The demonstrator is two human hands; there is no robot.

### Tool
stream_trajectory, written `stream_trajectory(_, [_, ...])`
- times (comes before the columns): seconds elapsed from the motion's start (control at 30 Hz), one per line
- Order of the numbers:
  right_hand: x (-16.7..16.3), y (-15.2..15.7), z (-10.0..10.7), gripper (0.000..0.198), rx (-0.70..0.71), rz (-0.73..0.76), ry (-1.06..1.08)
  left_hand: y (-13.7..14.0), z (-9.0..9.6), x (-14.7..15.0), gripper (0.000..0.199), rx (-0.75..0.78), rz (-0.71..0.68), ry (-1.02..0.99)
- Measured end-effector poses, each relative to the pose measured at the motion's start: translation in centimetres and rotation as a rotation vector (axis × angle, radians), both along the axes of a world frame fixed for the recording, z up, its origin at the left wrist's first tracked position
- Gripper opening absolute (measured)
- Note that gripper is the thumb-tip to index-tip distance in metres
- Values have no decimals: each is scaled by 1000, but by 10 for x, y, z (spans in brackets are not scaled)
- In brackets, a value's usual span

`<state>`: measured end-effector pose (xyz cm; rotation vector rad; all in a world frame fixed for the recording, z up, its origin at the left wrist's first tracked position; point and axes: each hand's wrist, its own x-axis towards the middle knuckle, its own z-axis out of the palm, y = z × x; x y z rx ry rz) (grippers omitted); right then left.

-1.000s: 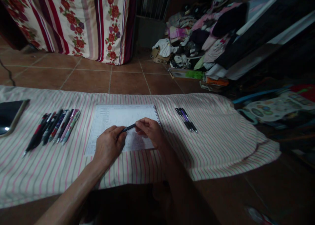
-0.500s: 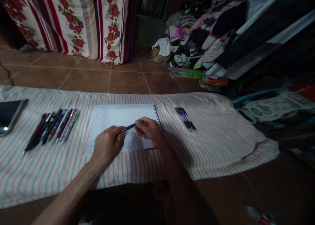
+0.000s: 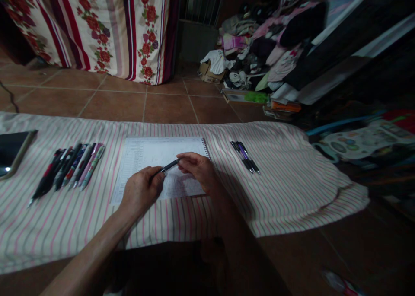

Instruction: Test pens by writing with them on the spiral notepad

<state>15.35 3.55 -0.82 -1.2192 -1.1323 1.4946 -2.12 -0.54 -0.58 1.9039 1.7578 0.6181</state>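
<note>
A dark pen [image 3: 170, 165] is held between my two hands, tilted up to the right above a spiral notebook [image 3: 155, 147]. My left hand [image 3: 141, 187] pinches its lower left end between thumb and fingers. At the upper right end, the fingers of my right hand [image 3: 196, 170] are closed on it. Printed lines and handwriting cover the notebook's page, partly hidden under my hands; its coil runs along the right side. Left of the notebook lies a row of several pens [image 3: 71, 166]. A smaller group of black and purple pens [image 3: 244, 157] rests to the right.
A striped cloth [image 3: 292, 183] covers the low table. A dark-screened tablet or phone [image 3: 14, 151] lies at its left edge. Beyond are a tiled floor [image 3: 168, 106], a floral curtain [image 3: 119, 32] and a heap of clothes [image 3: 253, 49]. Household items stand at the right.
My left fingers have shifted slightly along the pen, and my right hand has moved a little left and up at its upper end. The notebook and the other pens lie as before.
</note>
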Motion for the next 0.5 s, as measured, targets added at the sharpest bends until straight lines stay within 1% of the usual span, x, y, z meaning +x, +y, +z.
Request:
stream_trajectory(0.17, [-1, 1, 2, 17, -28, -17, -28, 0, 0, 0, 34, 13, -9, 10])
stream_trajectory(0.33, [1, 1, 2, 19, -34, 3, -56, -1, 0, -1, 34, 76, -44, 65])
stream_trajectory(0.5, [5, 1, -1, 21, -37, 42, -102, -3, 1, 0, 33, 95, -57, 112])
